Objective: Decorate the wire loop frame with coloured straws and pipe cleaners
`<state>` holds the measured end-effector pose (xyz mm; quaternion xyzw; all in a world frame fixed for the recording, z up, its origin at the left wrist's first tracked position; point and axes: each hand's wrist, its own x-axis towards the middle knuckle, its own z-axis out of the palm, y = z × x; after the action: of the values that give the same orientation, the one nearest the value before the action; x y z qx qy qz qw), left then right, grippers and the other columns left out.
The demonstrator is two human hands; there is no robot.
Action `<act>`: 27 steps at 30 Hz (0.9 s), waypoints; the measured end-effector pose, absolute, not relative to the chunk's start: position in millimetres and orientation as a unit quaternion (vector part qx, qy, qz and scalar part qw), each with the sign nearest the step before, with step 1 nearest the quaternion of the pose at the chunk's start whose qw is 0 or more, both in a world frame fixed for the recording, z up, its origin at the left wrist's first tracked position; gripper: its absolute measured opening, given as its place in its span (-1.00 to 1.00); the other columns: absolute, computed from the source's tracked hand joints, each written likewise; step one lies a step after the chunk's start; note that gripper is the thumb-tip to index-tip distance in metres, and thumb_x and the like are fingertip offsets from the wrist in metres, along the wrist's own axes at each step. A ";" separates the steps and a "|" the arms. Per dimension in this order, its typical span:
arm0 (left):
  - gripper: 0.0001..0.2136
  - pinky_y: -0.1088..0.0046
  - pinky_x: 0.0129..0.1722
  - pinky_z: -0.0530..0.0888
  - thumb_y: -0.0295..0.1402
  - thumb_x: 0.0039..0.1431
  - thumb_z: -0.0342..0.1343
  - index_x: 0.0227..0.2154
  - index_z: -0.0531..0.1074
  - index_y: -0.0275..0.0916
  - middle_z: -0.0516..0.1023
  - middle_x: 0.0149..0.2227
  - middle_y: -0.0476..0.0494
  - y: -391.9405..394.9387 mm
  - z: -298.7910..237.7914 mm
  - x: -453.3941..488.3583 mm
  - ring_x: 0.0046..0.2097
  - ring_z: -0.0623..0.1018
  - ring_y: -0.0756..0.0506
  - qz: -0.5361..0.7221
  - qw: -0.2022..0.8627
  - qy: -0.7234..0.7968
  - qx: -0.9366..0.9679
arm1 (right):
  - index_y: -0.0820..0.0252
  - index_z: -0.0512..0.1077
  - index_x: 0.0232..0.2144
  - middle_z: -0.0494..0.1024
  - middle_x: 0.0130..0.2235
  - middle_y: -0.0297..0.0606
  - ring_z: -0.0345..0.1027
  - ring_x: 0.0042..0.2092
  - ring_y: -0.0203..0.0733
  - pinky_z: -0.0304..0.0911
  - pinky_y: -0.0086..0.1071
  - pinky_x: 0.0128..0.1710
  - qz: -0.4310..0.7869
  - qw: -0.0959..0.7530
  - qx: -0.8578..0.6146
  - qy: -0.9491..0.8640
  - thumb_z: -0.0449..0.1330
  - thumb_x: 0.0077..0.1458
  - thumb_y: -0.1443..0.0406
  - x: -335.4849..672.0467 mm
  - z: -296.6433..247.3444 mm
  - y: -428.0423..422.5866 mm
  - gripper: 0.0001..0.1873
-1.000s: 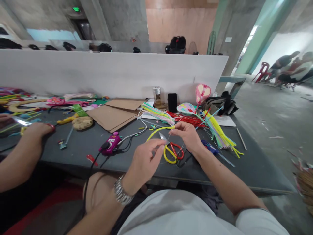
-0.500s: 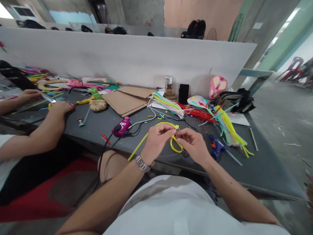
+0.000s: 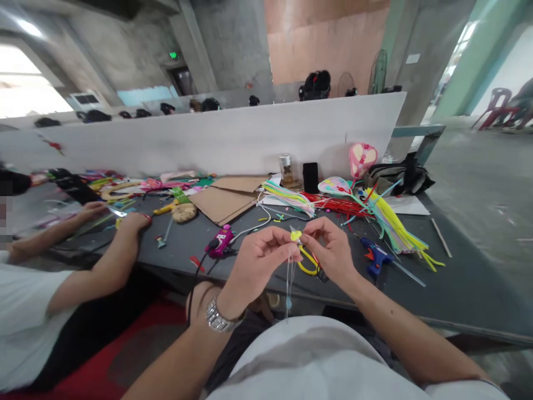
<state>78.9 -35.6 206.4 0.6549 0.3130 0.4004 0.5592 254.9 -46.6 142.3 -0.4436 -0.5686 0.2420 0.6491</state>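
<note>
Pinching small yellow piece (image 3: 295, 236) with both left hand (image 3: 258, 260) and right hand (image 3: 328, 245), holding it over table (image 3: 453, 294) near scissors (image 3: 308, 272). Looking partway: apparently having yellow already bunched compact, but showing thin clear strands (image 3: 287, 284) dangling loose below left hand, likely still lacking fastening.

The pipe cleaner (image 3: 295, 236) is yellow; the scissors (image 3: 307, 271) have yellow and red handles; the glue gun (image 3: 377, 258) is blue and orange-red.
</note>
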 end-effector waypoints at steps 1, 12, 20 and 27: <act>-0.78 0.41 -0.29 0.53 -0.22 0.10 0.35 -0.38 0.50 -0.26 0.62 -0.44 -0.08 -36.5 211.1 76.8 -0.37 0.61 -0.08 0.404 0.550 0.312 0.661 | 0.10 0.45 -0.33 0.55 -0.31 -0.27 0.38 -0.29 -0.19 0.29 -0.28 -0.24 0.161 0.658 -0.439 -0.590 0.33 0.13 0.14 254.9 145.9 -49.2 -0.80; -0.72 0.50 -0.46 0.46 -0.16 0.05 0.39 -0.38 0.50 -0.25 0.61 -0.42 -0.12 -17.9 223.2 69.6 -0.36 0.57 -0.07 0.343 0.572 0.279 0.691 | 0.08 0.46 -0.23 0.59 -0.23 -0.23 0.41 -0.21 -0.15 0.19 -0.22 -0.17 -0.197 0.547 -0.349 -0.735 0.12 0.27 0.40 257.3 179.8 -52.6 -0.85; -0.67 0.49 -0.42 0.52 -0.19 -0.04 0.46 -0.38 0.47 -0.27 0.58 -0.46 -0.05 -6.7 213.8 67.6 -0.40 0.60 -0.05 0.342 0.631 0.291 0.632 | 0.12 0.41 -0.25 0.59 -0.30 -0.30 0.41 -0.23 -0.21 0.17 -0.27 -0.13 -0.061 0.559 -0.360 -0.744 0.14 0.30 0.37 256.3 178.9 -52.9 -0.93; -0.68 0.43 -0.35 0.58 -0.14 0.01 0.42 -0.36 0.49 -0.26 0.60 -0.42 -0.08 -2.9 210.1 66.0 -0.36 0.61 -0.07 0.332 0.633 0.288 0.638 | 0.13 0.47 -0.29 0.55 -0.37 -0.34 0.39 -0.28 -0.24 0.10 -0.30 -0.17 -0.052 0.531 -0.385 -0.753 0.19 0.27 0.38 252.0 180.7 -52.0 -0.92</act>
<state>66.0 -2.9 210.1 0.6377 0.2883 0.3317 0.6326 252.0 -52.0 180.7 -0.3848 -0.7532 -0.0519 0.5309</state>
